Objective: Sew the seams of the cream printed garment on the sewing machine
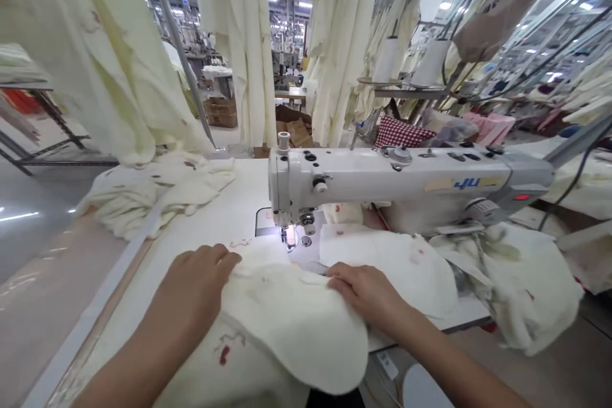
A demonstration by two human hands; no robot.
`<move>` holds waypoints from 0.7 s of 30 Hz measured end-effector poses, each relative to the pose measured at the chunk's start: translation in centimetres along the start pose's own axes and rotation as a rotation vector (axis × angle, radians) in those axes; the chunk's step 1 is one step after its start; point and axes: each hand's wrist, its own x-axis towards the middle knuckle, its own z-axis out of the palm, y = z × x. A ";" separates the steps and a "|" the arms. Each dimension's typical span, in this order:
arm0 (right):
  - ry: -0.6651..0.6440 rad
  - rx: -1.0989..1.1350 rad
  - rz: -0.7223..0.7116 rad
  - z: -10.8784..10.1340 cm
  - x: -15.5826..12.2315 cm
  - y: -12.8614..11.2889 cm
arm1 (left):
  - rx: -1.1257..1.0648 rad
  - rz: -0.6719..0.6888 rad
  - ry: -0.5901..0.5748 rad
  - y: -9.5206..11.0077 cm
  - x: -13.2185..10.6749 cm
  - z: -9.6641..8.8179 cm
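Note:
A pale cream fabric piece (296, 325) with small printed figures lies under the front of the white sewing machine (363, 178), its rounded end hanging over the table's front edge. My left hand (198, 284) grips the cloth left of the lit needle area (288, 237), fingers curled together. At the cloth's right edge my right hand (366, 290) pinches the fabric between thumb and fingers. A small greyish shape (314, 267) shows by the right fingertips; I cannot make out what it is. My left fingertips are partly hidden.
Another cream piece (392, 261) lies right of the needle. A bunched cloth (521, 280) hangs off the right side, and a crumpled pile (148, 188) sits at the table's left. Long cream fabrics (243, 44) hang behind the machine. Thread cones (428, 64) stand at the back right.

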 end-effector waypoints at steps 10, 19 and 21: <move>0.063 -0.017 -0.128 0.3 2.6 -0.3 | -0.165 0.049 -0.330 4.0 1.8 1.3; 0.094 0.259 -0.291 -4.6 1.8 0.9 | -0.368 0.136 -0.200 3.9 2.6 0.5; 0.075 0.424 -0.367 -8.0 0.7 0.6 | -0.507 0.167 -0.158 2.9 2.2 -1.0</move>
